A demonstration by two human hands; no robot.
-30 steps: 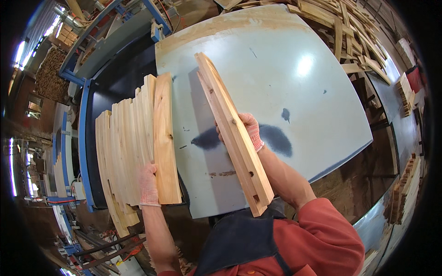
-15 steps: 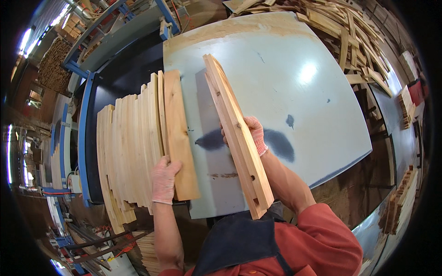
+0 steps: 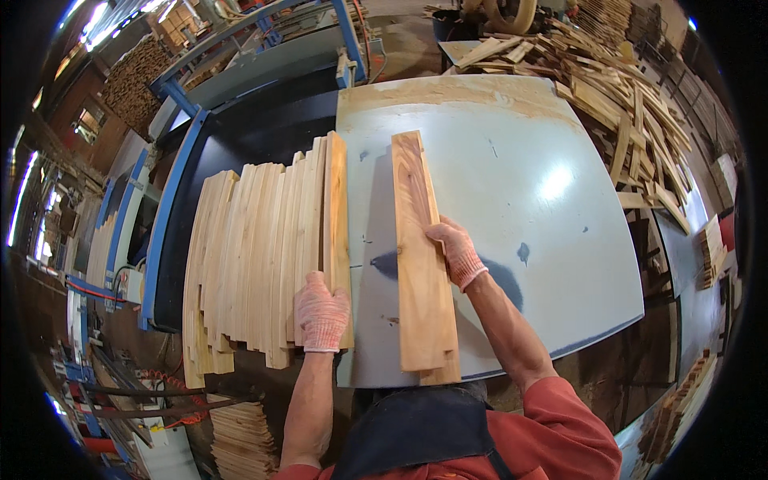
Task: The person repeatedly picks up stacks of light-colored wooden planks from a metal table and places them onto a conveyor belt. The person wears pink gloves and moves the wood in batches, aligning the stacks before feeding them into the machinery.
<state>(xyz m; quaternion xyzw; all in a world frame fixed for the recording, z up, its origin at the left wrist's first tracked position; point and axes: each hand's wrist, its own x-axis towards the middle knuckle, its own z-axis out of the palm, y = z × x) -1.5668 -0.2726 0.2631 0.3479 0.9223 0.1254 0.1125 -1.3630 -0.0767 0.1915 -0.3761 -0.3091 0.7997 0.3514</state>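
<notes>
**Two gloved hands, two sets of boards**

Plainly, we saw both hands at work on the grey bench (image 3: 528,240), each in a knitted work glove. Our right hand (image 3: 456,252) lay on the right edge of a long reddish plank (image 3: 420,256), fingers curled over its side in a loose grip; the plank rested flat on the bench with a second board partly visible beneath its near end. That plank ran lengthwise away from us, its near end overhanging the bench edge toward our apron, so the grip sat roughly at the middle of its length.

Our left hand (image 3: 322,312) was closed over the near end of the rightmost pale board (image 3: 337,232), which stood on edge at the bench's left margin. Just beside it to the left, a row of pale boards (image 3: 248,264) leaned together, their near ends uneven, spanning the dark machine bed (image 3: 240,140) with its blue frame. The plank and the pale board were apart, with bare grey surface between them.

Beyond the bench, at upper right, lay a heap of offcut slats (image 3: 616,88). More stacked slats (image 3: 240,436) sat below our left arm.
</notes>
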